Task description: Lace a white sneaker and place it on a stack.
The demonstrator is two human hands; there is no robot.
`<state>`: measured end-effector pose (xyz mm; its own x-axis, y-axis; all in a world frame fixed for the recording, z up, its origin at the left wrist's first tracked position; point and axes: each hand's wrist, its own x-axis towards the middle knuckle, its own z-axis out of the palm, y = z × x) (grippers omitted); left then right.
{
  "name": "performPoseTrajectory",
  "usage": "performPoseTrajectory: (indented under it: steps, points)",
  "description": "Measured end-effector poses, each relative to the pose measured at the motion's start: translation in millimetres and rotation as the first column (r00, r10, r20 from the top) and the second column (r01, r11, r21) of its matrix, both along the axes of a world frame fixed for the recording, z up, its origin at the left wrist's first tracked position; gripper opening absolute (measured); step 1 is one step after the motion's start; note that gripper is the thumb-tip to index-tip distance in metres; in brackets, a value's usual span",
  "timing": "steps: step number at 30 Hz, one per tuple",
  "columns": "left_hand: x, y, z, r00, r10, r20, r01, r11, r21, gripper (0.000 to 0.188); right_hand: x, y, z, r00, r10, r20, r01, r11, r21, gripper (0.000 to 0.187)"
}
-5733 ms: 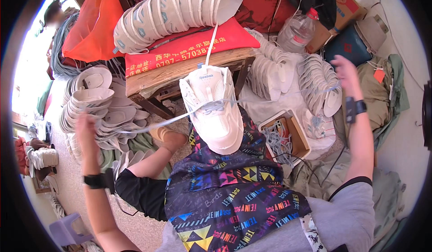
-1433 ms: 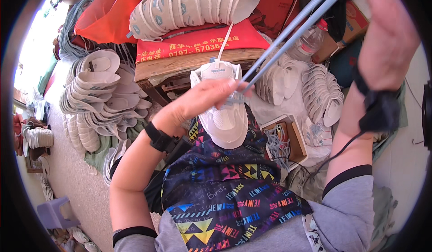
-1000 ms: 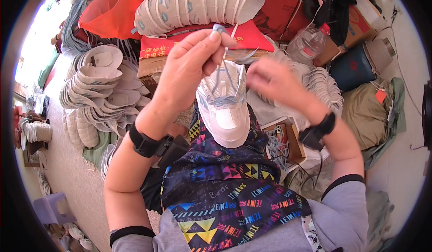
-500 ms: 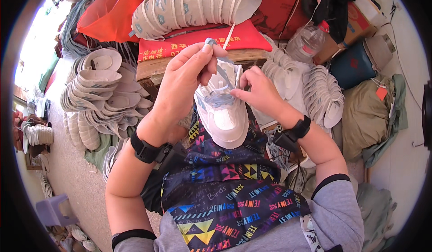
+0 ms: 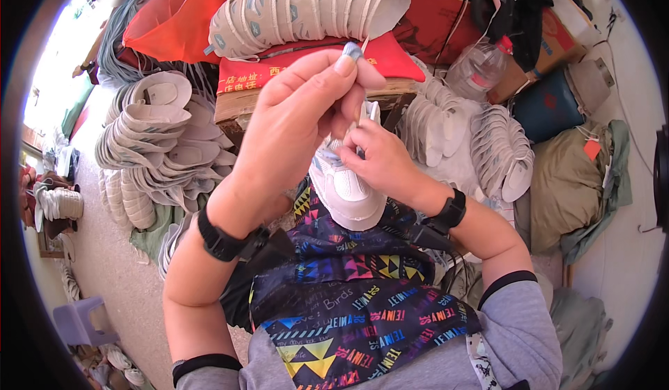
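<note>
A white sneaker (image 5: 348,205) with grey-blue laces rests on my lap, toe toward me. My left hand (image 5: 300,104) is raised over the shoe's far left side, thumb and forefinger pinching a grey-blue shoelace (image 5: 352,50). My right hand (image 5: 382,156) lies over the sneaker's lacing with its fingers curled closed. Whatever its fingertips pinch is hidden. Both hands cover most of the tongue and eyelets. Beneath the shoe is my dark patterned apron (image 5: 362,299).
Beyond the shoe, nested shoe uppers (image 5: 300,13) lie on a red cloth (image 5: 254,75) over a wooden block (image 5: 233,104). More stacked uppers (image 5: 150,132) stand at left, others (image 5: 502,153) at right. A clear plastic bottle (image 5: 477,69) and an olive bag (image 5: 568,181) are farther right.
My left hand has moved right and slightly up with the shoelace, covering more of the shoe. My right hand has shifted left and slightly down onto the lacing.
</note>
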<state>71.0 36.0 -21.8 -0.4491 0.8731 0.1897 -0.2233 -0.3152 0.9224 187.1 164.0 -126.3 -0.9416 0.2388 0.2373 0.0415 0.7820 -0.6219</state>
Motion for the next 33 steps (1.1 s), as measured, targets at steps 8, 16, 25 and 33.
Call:
performPoseTrajectory:
  steps: [8, 16, 25, 33]
  points:
    - [3.5, -11.7, 17.6, 0.986, 0.072, -0.151, -0.063, 0.996, 0.062, 0.029, -0.8, 6.7, 7.3, 0.994, 0.111, -0.010, -0.107, 0.918, -0.382, 0.020]
    - [-82.4, -19.7, -68.9, 0.783, 0.529, 0.328, -0.569, 0.821, 0.034, 0.019, -5.9, 79.0, 55.7, 0.949, 0.050, -0.311, -0.315, 0.175, -0.933, 0.020]
    - [-5.7, -12.0, -132.0, 0.474, 0.191, -0.860, -0.450, 0.892, -0.050, 0.015, 32.9, 199.1, 30.3, 0.905, -0.343, -0.251, -0.303, -0.106, -0.947, 0.016]
    - [-36.7, -19.0, -112.2, 0.671, -0.213, -0.710, -0.175, 0.885, -0.431, 0.020, 70.5, 200.6, 34.6, 0.916, -0.400, -0.012, -0.073, -0.138, -0.988, 0.016]
